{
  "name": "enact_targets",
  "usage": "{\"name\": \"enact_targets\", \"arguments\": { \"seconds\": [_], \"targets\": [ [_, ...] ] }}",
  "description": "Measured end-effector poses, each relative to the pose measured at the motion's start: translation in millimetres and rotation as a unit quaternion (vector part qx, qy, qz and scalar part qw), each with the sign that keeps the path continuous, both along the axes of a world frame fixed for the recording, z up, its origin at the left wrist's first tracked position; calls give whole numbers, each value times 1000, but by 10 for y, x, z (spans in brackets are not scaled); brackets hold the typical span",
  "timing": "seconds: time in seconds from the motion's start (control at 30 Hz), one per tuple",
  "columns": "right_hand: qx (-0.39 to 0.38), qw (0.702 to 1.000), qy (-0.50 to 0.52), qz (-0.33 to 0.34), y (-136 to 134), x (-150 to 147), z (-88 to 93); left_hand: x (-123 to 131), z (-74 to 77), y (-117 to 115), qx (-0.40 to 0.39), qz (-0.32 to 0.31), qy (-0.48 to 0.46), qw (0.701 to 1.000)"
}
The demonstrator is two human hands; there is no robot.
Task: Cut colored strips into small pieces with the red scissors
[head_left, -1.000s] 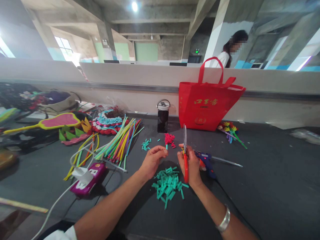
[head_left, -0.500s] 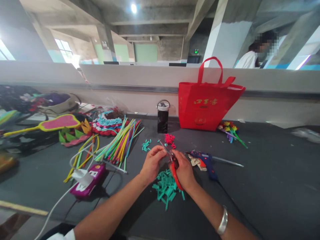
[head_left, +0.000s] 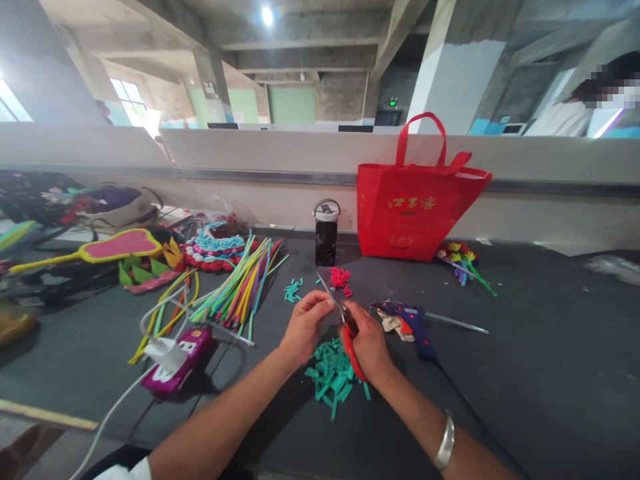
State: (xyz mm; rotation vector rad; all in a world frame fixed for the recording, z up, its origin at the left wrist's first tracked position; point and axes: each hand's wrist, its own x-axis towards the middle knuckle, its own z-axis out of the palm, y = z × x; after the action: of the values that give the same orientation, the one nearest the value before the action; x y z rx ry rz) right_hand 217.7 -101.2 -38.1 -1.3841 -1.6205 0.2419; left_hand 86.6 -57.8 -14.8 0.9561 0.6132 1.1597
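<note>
Red-handled scissors (head_left: 353, 350) are gripped in my right hand (head_left: 369, 339), their blades pointing up and left past the fingertips of my other hand. My left hand (head_left: 306, 327) is closed in a pinch beside the blades; whatever sits between its fingers is too small to make out. Below both hands lies a pile of cut green pieces (head_left: 336, 379). Just beyond the scissor tips are a small heap of red pieces (head_left: 340, 278) and a few small teal pieces (head_left: 293, 290).
A blue glue gun (head_left: 423, 337) with its cord lies to the right. A bundle of coloured pipe cleaners (head_left: 240, 283) and a purple power strip (head_left: 175, 373) are on the left. Behind stand a bottle (head_left: 326, 243) and a red bag (head_left: 415, 210). Paper flowers (head_left: 463, 260) lie beside the bag.
The scissor blades have swung slightly, their tips now farther up and apart from my left fingers. Both hands stay nearly in place. A person in the background has moved right.
</note>
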Motion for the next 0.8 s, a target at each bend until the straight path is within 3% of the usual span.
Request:
{"name": "enact_targets", "arguments": {
  "seconds": [0.47, 0.8],
  "targets": [
    [4, 999, -1, -40, 12, 24, -15, -14, 57, 23, 15, 24, 0, 1000],
    [-7, 999, -25, -22, 20, 19, -57, -3, 14, 8, 8, 1, -17, 1000]
  ]
}}
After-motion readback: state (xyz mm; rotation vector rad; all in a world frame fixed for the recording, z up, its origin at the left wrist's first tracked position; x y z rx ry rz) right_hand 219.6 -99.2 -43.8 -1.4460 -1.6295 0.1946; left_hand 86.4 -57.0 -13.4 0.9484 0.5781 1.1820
